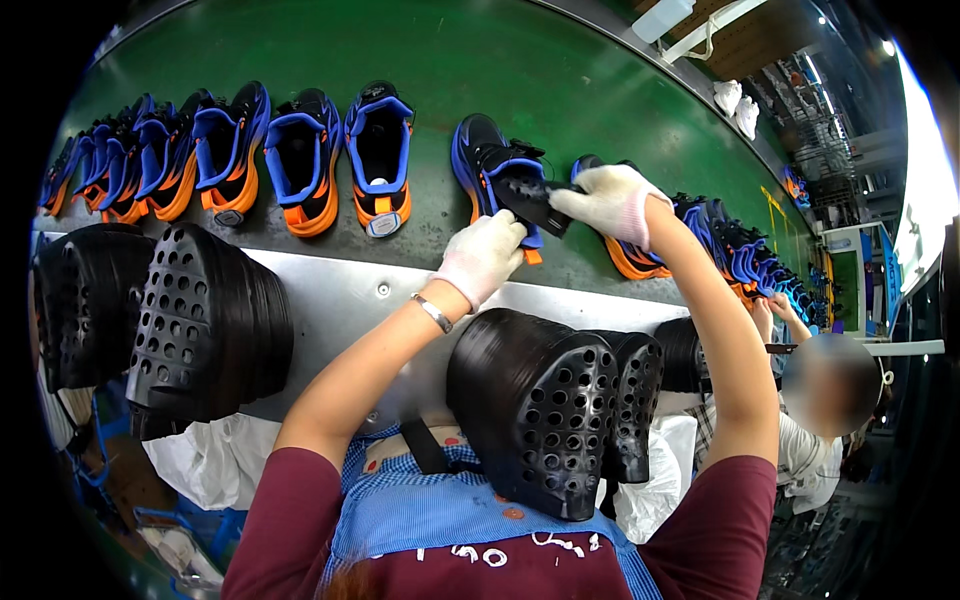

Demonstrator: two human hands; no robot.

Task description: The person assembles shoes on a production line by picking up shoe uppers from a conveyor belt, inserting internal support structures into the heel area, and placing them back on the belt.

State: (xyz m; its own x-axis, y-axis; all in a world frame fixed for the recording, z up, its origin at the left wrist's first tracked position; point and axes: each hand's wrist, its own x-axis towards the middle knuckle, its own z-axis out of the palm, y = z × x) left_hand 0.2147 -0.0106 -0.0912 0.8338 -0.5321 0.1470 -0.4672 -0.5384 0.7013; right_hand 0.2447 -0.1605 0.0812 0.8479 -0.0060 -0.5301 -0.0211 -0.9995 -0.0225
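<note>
A blue, black and orange sneaker (472,165) lies on the green work surface, toe away from me. My left hand (482,258), in a white glove, is closed on its heel collar. In my right hand (612,200), also gloved, the fingers pinch one end of a black perforated shoe insert (530,197). The insert's other end reaches into the sneaker's opening; how deep it sits is hidden. Just to the right stands another sneaker (637,262), partly covered by my right hand. Close in front of my body is a stack of similar black inserts (530,400).
Several sneakers (300,165) line the green table (270,45) on the left, and another row (735,240) runs off right. More insert stacks (205,325) stand along the metal ledge (370,300). At the right, a co-worker (815,450) handles the shoe row.
</note>
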